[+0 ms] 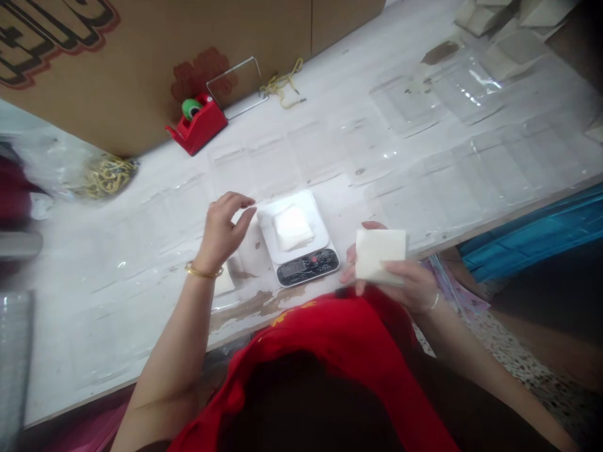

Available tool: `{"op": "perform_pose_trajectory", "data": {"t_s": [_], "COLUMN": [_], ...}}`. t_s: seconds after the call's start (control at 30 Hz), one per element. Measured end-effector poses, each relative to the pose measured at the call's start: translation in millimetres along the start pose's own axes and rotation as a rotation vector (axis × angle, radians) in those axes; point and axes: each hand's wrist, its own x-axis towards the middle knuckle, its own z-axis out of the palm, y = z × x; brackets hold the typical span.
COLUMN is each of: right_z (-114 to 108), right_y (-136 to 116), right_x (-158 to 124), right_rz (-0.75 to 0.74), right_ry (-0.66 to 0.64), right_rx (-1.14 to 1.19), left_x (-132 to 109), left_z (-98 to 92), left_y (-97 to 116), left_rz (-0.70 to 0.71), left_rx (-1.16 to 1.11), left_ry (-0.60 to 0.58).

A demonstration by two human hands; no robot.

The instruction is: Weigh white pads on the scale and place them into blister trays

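Observation:
A white digital scale with a black display panel stands near the table's front edge. On its platform lies a small stack of white square sheets, its edges slightly uneven. Just left of the scale hovers my left hand, thumb and fingers curved apart with nothing visible between them. To the right, my right hand grips a cream-coloured stack of square sheets, thumb on top and fingertips showing at its left side. Partly behind my left wrist is another pale flat piece. What the sheets are made of I cannot tell.
Clear plastic trays cover much of the white table. A red tape dispenser and a bent wire stand sit by a large cardboard box. Yellow ties lie at the left, pale blocks at the far right.

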Motion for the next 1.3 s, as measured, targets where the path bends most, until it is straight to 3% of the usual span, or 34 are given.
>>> {"op": "perform_pose_trajectory", "data": {"t_s": [0.17,0.43,0.57,0.83,1.07,1.2,1.3], "right_z": [2,3,0,2,3,5,8], "right_y": [1,2,4,4,12,14,14], "right_x": [2,0,1,4,3,1,-2], "right_rz": [-0.003,0.045,0.041,0.067,0.105,0.120,0.168], "right_ry": [-0.013,0.100,0.066,0.038,0.027,0.022,0.017], "right_rx": [-0.001,-0.118,-0.075,-0.018,0.000,-0.003,-0.008], "left_x": [-8,-3,0,8,19,12,-3], "left_z": [5.0,7.8,12.6,29.7,39.6,41.5,32.9], "left_y": [-2,5,6,21,29,42,48], "left_rz": [-0.010,-0.046,-0.040,0.018,-0.168,-0.115,-0.155], "left_rx": [-0.008,-0.017,-0.024,0.055,0.132,0.075,-0.059], "left_ry": [-0.020,-0.077,-0.109,-0.356,-0.520,-0.507,-0.507]}}
